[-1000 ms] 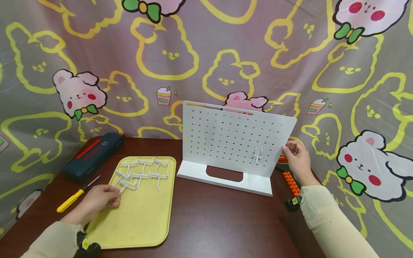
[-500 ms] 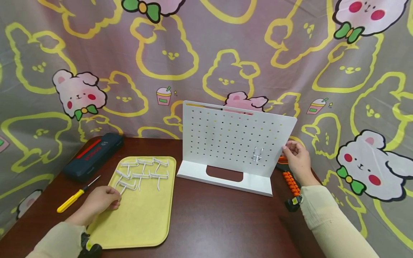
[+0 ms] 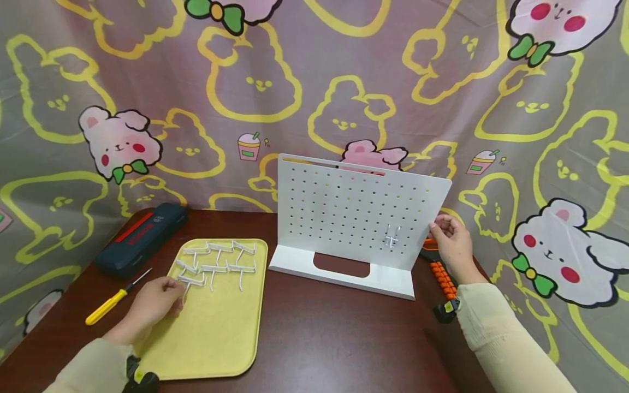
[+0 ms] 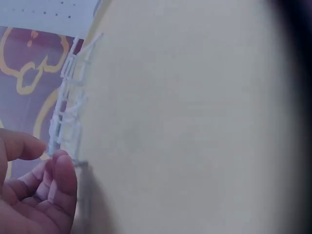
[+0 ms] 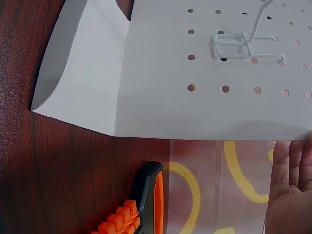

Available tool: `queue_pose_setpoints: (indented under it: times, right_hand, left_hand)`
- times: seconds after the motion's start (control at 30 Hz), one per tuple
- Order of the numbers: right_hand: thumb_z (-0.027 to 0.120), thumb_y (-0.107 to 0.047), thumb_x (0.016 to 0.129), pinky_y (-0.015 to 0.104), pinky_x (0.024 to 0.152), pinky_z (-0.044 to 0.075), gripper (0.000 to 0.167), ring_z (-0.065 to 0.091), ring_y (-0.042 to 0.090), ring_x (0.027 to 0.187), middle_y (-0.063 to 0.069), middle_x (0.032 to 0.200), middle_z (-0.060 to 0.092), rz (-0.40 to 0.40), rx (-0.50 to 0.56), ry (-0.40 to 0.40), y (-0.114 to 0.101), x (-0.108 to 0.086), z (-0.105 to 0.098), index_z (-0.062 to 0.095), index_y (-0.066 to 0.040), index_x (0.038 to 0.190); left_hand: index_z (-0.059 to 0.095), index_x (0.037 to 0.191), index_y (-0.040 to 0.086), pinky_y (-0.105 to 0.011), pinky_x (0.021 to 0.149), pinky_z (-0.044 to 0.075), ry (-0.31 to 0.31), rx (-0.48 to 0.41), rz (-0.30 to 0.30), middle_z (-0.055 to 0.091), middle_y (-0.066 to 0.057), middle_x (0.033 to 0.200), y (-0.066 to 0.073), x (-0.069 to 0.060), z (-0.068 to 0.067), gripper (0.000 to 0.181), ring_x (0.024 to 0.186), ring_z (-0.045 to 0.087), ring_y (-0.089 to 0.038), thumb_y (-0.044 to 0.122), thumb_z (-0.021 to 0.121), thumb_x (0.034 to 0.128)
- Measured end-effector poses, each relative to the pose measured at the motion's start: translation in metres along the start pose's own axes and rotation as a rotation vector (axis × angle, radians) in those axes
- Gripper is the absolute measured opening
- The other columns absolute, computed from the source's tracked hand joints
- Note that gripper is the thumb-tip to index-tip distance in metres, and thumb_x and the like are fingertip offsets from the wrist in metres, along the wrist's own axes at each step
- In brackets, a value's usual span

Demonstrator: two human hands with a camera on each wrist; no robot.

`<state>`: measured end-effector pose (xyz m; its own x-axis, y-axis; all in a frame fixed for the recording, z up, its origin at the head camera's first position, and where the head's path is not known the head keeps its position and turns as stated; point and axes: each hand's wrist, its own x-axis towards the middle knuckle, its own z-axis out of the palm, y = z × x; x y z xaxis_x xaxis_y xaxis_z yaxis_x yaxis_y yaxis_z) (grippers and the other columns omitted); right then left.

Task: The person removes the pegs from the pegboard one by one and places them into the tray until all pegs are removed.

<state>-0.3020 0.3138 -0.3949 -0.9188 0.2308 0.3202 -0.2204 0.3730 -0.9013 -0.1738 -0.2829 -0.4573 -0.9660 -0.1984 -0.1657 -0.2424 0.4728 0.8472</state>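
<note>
My left hand [image 3: 156, 301] is over the left side of the yellow tray [image 3: 221, 338]. Its thumb and fingertips pinch the end of a white wire pegboard hook [image 3: 193, 280], the nearest of several on the tray. In the left wrist view the fingertips [image 4: 63, 170] meet at the end of the row of hooks [image 4: 68, 97]. A white pegboard [image 3: 344, 213] stands upright on its base, with one hook [image 3: 391, 239] fitted low on its right side. My right hand [image 3: 453, 245] grips the board's right edge, thumb in front; its other fingers are partly hidden behind.
A yellow-handled screwdriver [image 3: 110, 305] lies left of the tray, and a dark tool case [image 3: 142, 237] is behind it. Right of the board lies a black tool with orange parts [image 3: 443, 279], partly covered by my right arm. A patterned curtain [image 3: 236, 98] hangs behind the table.
My left hand has shifted slightly, and the hook at its fingertips has turned and moved a little left. The right hand and the pegboard stay where they were.
</note>
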Motion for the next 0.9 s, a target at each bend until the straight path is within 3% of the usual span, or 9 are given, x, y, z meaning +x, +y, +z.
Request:
queue_pose_setpoints:
  times: [0.17,0.43,0.57,0.7,0.9]
  right_hand:
    - [0.060,-0.014,0.105,0.012,0.076,0.055,0.027,0.062,0.014,0.090,0.003,0.103,0.056,-0.002,0.004,0.006,-0.001,-0.001,-0.002,0.052,0.005,0.123]
    - [0.061,-0.014,0.105,0.012,0.076,0.055,0.026,0.061,0.010,0.087,0.003,0.101,0.056,-0.006,0.008,0.013,-0.001,-0.002,-0.004,0.053,0.006,0.122]
    - [0.061,-0.013,0.105,0.011,0.076,0.055,0.025,0.063,0.014,0.089,0.003,0.100,0.056,-0.022,-0.004,0.011,0.000,-0.002,-0.004,0.054,0.005,0.121]
    - [0.061,-0.011,0.105,0.012,0.076,0.055,0.024,0.064,0.017,0.091,0.002,0.100,0.058,-0.023,0.000,0.017,0.000,-0.002,-0.003,0.054,0.005,0.121]
    - [0.061,-0.013,0.105,0.012,0.075,0.055,0.028,0.063,0.011,0.089,0.005,0.103,0.058,0.007,0.020,0.011,-0.001,0.000,0.000,0.054,0.007,0.123]
  left_hand:
    - [0.058,0.113,-0.014,-0.029,0.063,0.058,-0.015,-0.010,0.102,0.066,-0.013,0.088,0.025,0.006,0.006,0.030,0.075,0.065,-0.020,0.014,0.055,0.1059]
    - [0.052,0.129,-0.016,-0.035,0.079,0.061,-0.215,-0.196,0.201,0.066,-0.023,0.113,0.072,0.016,0.035,0.038,0.094,0.069,-0.021,0.016,0.055,0.1082]
    - [0.054,0.126,-0.012,-0.035,0.080,0.061,-0.291,-0.259,0.252,0.065,-0.020,0.111,0.098,0.020,0.054,0.035,0.096,0.069,-0.025,0.017,0.056,0.1077]
    - [0.056,0.124,-0.012,-0.035,0.078,0.061,-0.354,-0.293,0.280,0.065,-0.017,0.108,0.124,0.026,0.074,0.031,0.092,0.068,-0.021,0.014,0.056,0.1070]
    - [0.056,0.126,-0.011,-0.031,0.075,0.060,-0.410,-0.291,0.350,0.068,-0.020,0.107,0.160,0.029,0.098,0.030,0.087,0.068,-0.019,0.009,0.057,0.1043]
